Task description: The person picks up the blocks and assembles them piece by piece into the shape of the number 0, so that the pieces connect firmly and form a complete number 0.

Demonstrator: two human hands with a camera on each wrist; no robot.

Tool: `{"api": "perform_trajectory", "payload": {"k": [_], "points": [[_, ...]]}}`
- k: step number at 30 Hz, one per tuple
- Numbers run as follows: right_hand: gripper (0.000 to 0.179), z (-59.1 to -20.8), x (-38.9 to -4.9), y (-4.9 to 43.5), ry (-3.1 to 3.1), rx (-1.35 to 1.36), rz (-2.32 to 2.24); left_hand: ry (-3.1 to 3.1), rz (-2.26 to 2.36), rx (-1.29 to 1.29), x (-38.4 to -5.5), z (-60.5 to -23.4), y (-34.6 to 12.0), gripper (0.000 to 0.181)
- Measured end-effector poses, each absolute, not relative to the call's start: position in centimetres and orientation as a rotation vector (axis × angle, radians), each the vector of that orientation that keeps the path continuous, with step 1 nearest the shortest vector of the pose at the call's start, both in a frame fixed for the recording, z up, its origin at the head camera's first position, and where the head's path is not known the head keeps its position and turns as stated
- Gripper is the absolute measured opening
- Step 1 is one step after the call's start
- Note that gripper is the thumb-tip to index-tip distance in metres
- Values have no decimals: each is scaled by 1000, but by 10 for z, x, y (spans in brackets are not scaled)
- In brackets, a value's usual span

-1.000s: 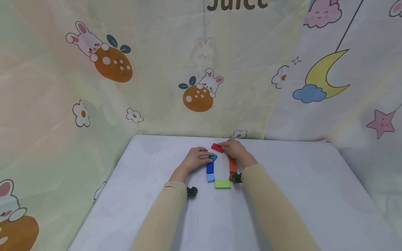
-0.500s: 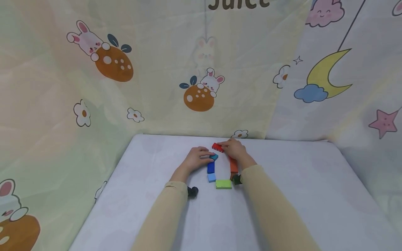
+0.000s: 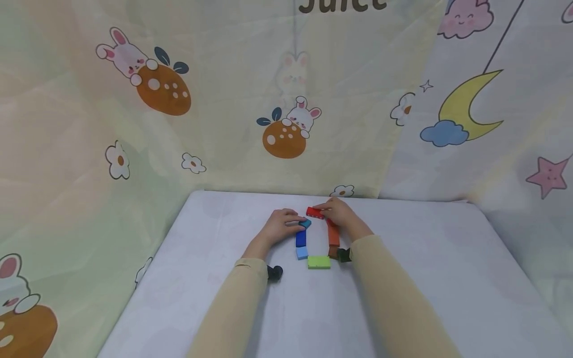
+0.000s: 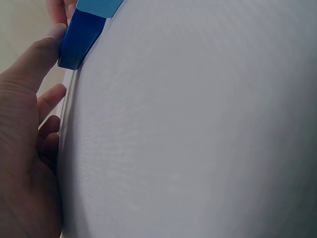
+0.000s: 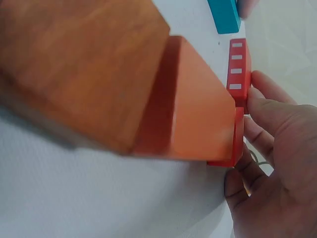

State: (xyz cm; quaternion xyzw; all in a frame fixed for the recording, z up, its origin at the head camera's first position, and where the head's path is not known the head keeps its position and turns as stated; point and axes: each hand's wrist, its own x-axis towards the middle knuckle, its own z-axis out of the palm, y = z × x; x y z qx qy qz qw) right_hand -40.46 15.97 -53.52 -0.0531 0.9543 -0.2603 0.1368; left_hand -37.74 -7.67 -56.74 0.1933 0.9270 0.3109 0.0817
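My left hand [image 3: 279,227] pinches a small teal block [image 3: 305,223] between thumb and index finger. In the left wrist view, the thumb tip lies against a dark blue block [image 4: 81,39], with a light blue block [image 4: 101,6] beyond it. A red block with white marks [image 3: 315,213] is pinched by my right hand [image 3: 339,213] at its right end. The right wrist view shows this marked block [image 5: 237,69] meeting a second red block [image 5: 237,141], which adjoins an orange block [image 5: 203,104]; my right fingers curl behind them.
On the white table [image 3: 425,278], a lime green block [image 3: 319,262] forms the near side of the block outline. A brown block [image 5: 74,69] looms close to the right wrist camera. Patterned cloth [image 3: 224,99] hangs right behind the table's far edge.
My right hand has moved the marked red block slightly right and toward me, turning it straighter across. The left hand and teal block stay in place.
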Motion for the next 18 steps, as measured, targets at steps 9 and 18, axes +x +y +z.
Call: {"api": "perform_trajectory", "payload": {"k": [9, 18], "points": [[32, -534, -403, 168, 2728, -245, -761, 2775, 925, 572, -375, -565, -76, 36], [34, -535, -404, 173, 2718, -323, -736, 2781, 913, 589, -375, -565, -76, 37]]}}
